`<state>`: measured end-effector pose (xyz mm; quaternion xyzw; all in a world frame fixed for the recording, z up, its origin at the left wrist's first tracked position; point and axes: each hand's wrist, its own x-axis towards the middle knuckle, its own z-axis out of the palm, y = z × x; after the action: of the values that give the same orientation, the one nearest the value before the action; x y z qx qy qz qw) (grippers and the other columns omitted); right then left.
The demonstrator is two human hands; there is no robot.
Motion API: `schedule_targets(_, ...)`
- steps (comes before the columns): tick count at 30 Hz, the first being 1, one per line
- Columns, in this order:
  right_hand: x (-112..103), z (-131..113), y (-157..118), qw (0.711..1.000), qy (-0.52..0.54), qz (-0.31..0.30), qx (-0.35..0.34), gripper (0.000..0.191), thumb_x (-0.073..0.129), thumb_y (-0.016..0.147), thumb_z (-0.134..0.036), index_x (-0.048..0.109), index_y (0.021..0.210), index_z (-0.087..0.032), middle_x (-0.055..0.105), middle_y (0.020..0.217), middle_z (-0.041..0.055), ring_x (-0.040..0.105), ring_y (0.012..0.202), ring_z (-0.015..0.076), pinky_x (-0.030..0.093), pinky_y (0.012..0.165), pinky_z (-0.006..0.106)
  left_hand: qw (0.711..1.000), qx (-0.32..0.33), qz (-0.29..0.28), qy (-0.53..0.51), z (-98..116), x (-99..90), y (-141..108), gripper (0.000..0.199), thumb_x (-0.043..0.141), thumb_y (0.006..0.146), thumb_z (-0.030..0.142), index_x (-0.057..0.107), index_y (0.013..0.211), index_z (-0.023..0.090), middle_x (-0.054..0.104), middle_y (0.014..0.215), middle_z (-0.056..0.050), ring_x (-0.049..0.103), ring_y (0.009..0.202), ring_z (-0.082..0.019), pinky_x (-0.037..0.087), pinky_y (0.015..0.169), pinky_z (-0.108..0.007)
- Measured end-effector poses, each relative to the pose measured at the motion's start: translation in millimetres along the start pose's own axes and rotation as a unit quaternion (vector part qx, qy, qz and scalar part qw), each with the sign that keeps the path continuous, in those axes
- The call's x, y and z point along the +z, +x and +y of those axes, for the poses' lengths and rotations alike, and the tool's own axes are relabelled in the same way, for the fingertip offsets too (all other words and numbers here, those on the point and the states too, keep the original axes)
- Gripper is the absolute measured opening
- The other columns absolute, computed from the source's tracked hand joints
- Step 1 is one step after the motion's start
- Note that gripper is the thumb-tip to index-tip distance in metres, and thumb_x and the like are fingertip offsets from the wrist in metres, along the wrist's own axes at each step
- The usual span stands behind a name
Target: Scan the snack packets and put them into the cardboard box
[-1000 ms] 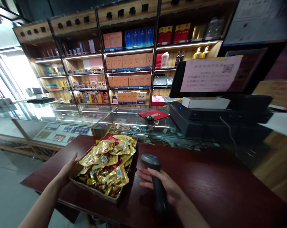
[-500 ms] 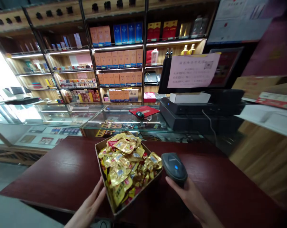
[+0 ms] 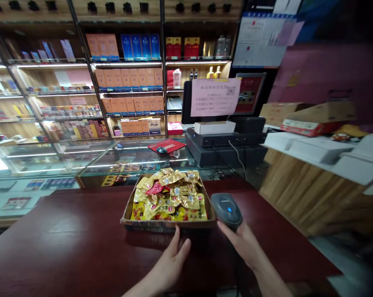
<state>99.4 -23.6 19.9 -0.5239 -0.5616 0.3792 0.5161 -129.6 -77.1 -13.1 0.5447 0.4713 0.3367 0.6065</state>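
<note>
A shallow cardboard box (image 3: 167,225) sits on the dark red table, heaped with gold and yellow snack packets (image 3: 180,192) and one red packet (image 3: 154,188) among them. At the box's near side is my left hand (image 3: 170,260), its index finger reaching to the front wall and its thumb apart. Whether that fingertip presses on the wall is hard to tell. Just right of the box, my right hand (image 3: 243,241) grips a black barcode scanner (image 3: 226,209) with a blue light on its head. Its handle is mostly hidden by my fingers.
Beyond the table (image 3: 90,222) stands a glass display counter (image 3: 130,159), carrying a red mouse pad (image 3: 177,145) with a mouse (image 3: 161,150). A monitor (image 3: 187,103) with a pink notice stands behind a black cash drawer (image 3: 226,152). White boxes (image 3: 320,149) line the right side.
The box has turned so its long side faces me and sits squarer on the table. My left hand has moved from its left side to its front. The scanner stays in my right hand.
</note>
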Motion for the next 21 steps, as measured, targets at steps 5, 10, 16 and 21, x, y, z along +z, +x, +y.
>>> schedule_targets(5,-15.4,6.4,-8.1,0.999,-0.034,0.035,-0.008,0.04,0.074,0.068,-0.039,0.071,0.101,-0.016,0.074,0.11,0.0129,0.065,0.111,0.0351,0.043,0.105,0.049,0.981,0.104,0.004,0.166,64.0,-0.3,3.3,0.055,0.055,0.085,0.057,0.061,0.13,0.026,0.052,0.143,-0.01,0.042,0.137,-0.032,0.03,0.116,-0.053)
schedule_targets(10,-12.7,10.2,-10.6,0.998,-0.051,0.04,-0.014,0.043,0.072,0.069,-0.036,0.07,0.107,-0.015,0.073,0.115,0.0121,0.063,0.115,0.034,0.044,0.105,0.045,0.744,0.443,0.326,0.379,170.2,-11.3,-13.5,0.018,0.067,0.082,0.039,0.069,0.095,0.027,0.044,0.147,-0.003,0.018,0.147,-0.037,0.026,0.112,-0.068)
schedule_targets(16,3.5,1.7,-20.9,0.994,-0.099,0.026,-0.035,0.037,0.066,0.07,-0.031,0.067,0.103,-0.015,0.074,0.105,0.0133,0.067,0.105,0.0341,0.052,0.094,0.043,0.598,0.519,0.421,0.443,232.0,-13.5,-26.7,0.015,0.052,0.092,0.03,0.066,0.089,0.023,0.032,0.152,0.004,0.008,0.148,-0.038,0.02,0.108,-0.072)
schedule_targets(21,4.1,1.9,-34.8,0.982,-0.135,-0.057,-0.123,0.054,0.065,0.07,-0.02,0.062,0.124,-0.019,0.065,0.127,0.0106,0.057,0.121,0.0327,0.04,0.108,0.044,0.61,0.484,0.381,0.498,155.2,-62.6,-18.0,0.02,0.066,0.083,0.034,0.065,0.101,0.026,0.054,0.133,-0.007,0.038,0.137,-0.033,0.028,0.112,-0.059)
